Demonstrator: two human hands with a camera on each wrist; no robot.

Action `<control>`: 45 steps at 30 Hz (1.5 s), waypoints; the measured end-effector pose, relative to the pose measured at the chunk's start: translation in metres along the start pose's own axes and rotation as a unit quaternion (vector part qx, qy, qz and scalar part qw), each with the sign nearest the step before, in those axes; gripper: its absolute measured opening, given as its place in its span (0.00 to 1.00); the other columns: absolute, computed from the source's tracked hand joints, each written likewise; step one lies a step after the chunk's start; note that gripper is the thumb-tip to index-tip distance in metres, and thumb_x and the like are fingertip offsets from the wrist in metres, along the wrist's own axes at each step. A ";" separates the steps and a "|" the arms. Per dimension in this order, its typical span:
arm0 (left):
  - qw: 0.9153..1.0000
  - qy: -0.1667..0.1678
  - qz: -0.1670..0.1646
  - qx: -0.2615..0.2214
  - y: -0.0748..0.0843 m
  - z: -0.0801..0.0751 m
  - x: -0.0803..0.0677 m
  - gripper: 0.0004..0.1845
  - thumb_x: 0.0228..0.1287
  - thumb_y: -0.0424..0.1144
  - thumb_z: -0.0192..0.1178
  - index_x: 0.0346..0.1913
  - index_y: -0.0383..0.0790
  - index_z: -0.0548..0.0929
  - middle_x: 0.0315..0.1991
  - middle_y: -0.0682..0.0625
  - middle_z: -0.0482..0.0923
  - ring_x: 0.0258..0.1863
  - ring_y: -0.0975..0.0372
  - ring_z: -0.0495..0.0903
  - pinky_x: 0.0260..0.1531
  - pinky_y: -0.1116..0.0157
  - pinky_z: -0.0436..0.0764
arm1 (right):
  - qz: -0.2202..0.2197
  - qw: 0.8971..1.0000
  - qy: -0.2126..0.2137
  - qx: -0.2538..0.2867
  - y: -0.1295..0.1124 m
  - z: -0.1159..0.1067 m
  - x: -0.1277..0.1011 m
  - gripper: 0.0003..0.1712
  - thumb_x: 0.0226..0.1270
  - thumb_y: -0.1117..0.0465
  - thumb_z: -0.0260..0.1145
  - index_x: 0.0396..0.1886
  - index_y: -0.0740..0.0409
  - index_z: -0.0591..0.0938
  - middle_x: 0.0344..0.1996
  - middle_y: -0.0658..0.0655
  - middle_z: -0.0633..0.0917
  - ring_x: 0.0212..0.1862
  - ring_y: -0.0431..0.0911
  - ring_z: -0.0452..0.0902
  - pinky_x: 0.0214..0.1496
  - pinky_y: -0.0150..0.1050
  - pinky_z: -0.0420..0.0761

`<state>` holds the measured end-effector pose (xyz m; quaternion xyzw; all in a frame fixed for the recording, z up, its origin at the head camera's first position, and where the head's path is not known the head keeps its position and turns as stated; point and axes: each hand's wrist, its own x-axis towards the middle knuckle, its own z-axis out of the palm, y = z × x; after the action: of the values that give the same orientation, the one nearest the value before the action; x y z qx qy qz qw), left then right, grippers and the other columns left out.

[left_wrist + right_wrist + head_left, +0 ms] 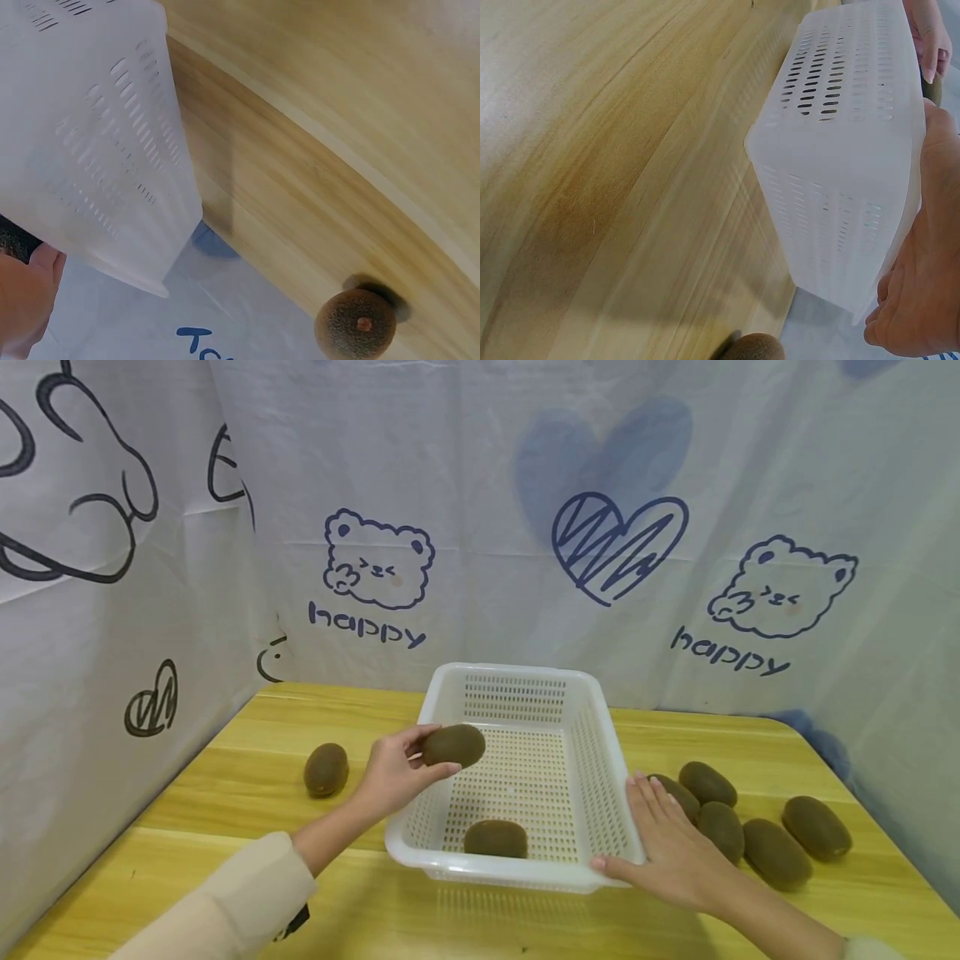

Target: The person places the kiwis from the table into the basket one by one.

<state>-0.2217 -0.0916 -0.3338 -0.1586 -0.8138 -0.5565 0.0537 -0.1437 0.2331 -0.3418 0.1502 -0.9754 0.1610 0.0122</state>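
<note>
Backdrop: a white cloth sheet (pixel 480 527) hangs behind and to the left, printed with blue cartoon bears and scribbled hearts; the word "happy" reads clearly under each bear.
Table: the pale yellow wooden table (pixel 247 793) carries everything in play.
Basket: the white perforated plastic basket (pixel 592 752) sits mid-table, long side running away from the person, and one brown fuzzy kiwi (pixel 495 838) lies on its floor by the near wall.
Right hand: the right hand (pixel 663 843) lies flat, fingers straight, against the basket's right wall at the near corner, thumb along the near rim; it grips nothing, it steadies.
Left hand: the left hand (pixel 393 768) pinches an oval brown kiwi in hand (pixel 453 745) between thumb and fingertips, right over the basket's left rim.
Step in hand: by the look of it, the loading step, the fruit carried across the rim and not yet let go.
Next move: it would call for a short reach inward, a lowering toward bare mesh beside the kiwi already inside, then loosened fingers, with the right hand holding the basket against sliding.
Right cluster: five loose kiwis (pixel 772 852) lie just right of the basket, close together.
Lone fruit: one single kiwi (pixel 326 768) rests on the table left of the basket.
Brands: none readable on the basket or fruit.
</note>
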 end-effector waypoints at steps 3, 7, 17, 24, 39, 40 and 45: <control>1.000 -0.010 0.012 0.024 -0.001 0.006 0.001 0.28 0.49 0.29 0.69 0.55 0.24 0.74 0.51 0.32 0.77 0.50 0.46 0.79 0.46 0.62 0.82 | -0.001 1.000 0.001 -0.002 0.000 0.000 0.000 0.63 0.53 0.31 0.60 0.70 0.74 0.49 0.70 0.73 0.51 0.71 0.67 0.44 0.70 0.63 0.52; 0.997 -0.020 0.025 0.076 -0.001 0.013 0.002 0.28 0.48 0.30 0.70 0.53 0.24 0.75 0.48 0.33 0.79 0.47 0.47 0.81 0.45 0.60 0.83 | -0.001 1.000 0.000 -0.003 0.000 0.001 0.000 0.63 0.53 0.31 0.60 0.70 0.74 0.49 0.70 0.73 0.50 0.71 0.68 0.44 0.70 0.63 0.52; 0.976 -0.084 0.084 0.182 -0.003 0.025 0.007 0.28 0.49 0.34 0.70 0.53 0.23 0.75 0.49 0.34 0.79 0.45 0.50 0.81 0.42 0.61 0.83 | 0.002 1.000 0.000 -0.001 0.000 0.000 0.000 0.62 0.53 0.31 0.60 0.70 0.74 0.50 0.71 0.73 0.50 0.71 0.67 0.44 0.69 0.63 0.52; 0.961 -0.150 0.062 0.223 0.001 0.036 0.009 0.29 0.50 0.36 0.69 0.53 0.23 0.74 0.50 0.35 0.79 0.46 0.50 0.80 0.45 0.57 0.81 | -0.002 1.000 0.007 0.000 0.001 0.001 0.000 0.62 0.53 0.32 0.60 0.70 0.74 0.50 0.70 0.73 0.50 0.71 0.67 0.44 0.70 0.63 0.51; 0.922 -0.215 -0.045 0.317 -0.006 0.049 0.007 0.20 0.61 0.38 0.61 0.45 0.22 0.69 0.36 0.31 0.77 0.40 0.45 0.80 0.39 0.55 0.82 | -0.002 1.000 0.006 -0.002 0.000 0.001 -0.002 0.62 0.53 0.32 0.60 0.70 0.74 0.49 0.71 0.73 0.49 0.71 0.67 0.44 0.70 0.63 0.51; 0.919 -0.216 -0.054 0.326 -0.006 0.050 0.008 0.23 0.62 0.39 0.60 0.48 0.20 0.68 0.39 0.29 0.77 0.43 0.44 0.80 0.43 0.54 0.81 | -0.002 1.000 0.007 -0.003 0.000 0.001 -0.002 0.62 0.54 0.32 0.60 0.70 0.74 0.49 0.71 0.73 0.49 0.71 0.67 0.44 0.70 0.63 0.52; 0.900 -0.234 -0.088 0.358 -0.004 0.052 0.009 0.26 0.63 0.40 0.59 0.52 0.19 0.68 0.43 0.28 0.77 0.46 0.45 0.79 0.46 0.55 0.81 | -0.005 1.000 0.011 -0.003 0.000 0.002 -0.001 0.62 0.53 0.32 0.60 0.69 0.75 0.50 0.70 0.73 0.50 0.71 0.67 0.45 0.70 0.63 0.52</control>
<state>-0.2265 -0.0435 -0.3542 -0.1820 -0.9577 -0.1774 -0.1346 -0.1426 0.2327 -0.3436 0.1530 -0.9749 0.1598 0.0243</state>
